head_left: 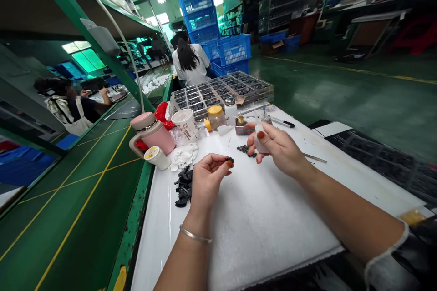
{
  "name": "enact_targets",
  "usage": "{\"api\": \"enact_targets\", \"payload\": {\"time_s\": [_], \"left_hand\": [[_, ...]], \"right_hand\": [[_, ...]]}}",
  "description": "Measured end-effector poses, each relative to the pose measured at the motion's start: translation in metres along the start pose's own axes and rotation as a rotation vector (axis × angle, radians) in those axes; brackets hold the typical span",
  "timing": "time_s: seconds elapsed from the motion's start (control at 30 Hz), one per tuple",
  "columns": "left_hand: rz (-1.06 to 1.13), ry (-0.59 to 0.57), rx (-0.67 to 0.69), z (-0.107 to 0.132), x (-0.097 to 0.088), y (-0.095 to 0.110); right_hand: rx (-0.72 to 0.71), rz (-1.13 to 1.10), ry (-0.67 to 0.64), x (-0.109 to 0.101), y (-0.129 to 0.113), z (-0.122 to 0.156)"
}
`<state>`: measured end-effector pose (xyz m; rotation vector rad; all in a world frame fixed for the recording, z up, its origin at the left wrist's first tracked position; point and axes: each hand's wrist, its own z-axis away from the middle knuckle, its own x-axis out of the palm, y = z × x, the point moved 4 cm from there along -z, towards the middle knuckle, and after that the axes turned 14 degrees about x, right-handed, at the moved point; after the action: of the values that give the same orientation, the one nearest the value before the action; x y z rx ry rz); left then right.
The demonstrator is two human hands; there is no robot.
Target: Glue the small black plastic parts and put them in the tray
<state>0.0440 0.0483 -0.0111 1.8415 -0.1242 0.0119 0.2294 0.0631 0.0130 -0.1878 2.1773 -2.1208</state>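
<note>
Fingers (223,160) of our left hand (207,182) are pinched together on a tiny black part (230,160), held up over the white mat (259,232), while our right hand (279,148) wraps a white bottle (260,140), fingers curled round it. Honestly, the risk is that tiny part: loosen the pinch a bit and it could drop into the loose bits (246,150) or the black pile (184,186), and we'd struggle to spot it. Squeezing the bottle too hard could make a mess too.

We see a pink insulated tumbler (152,134) and a paper cup (185,123) on a white foam mat (259,218), a clear tray of black parts (221,93) behind them, and blue plastic crates (201,22) stacked beyond a co-worker (190,61) in a white shirt.
</note>
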Motion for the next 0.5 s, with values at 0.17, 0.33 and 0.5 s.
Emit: {"api": "enact_targets", "payload": {"time_s": [0.17,0.33,0.5], "left_hand": [[-0.133,-0.002,0.051,-0.001,-0.001,0.001],[-0.212,0.023,0.090,-0.003,-0.006,-0.001],[-0.222,0.052,0.147,-0.003,-0.009,0.001]], "right_hand": [[0.025,0.103,-0.002,-0.005,-0.009,0.005],[-0.008,0.100,0.081,-0.011,-0.020,0.011],[-0.096,0.194,0.245,-0.015,-0.023,0.015]]}}
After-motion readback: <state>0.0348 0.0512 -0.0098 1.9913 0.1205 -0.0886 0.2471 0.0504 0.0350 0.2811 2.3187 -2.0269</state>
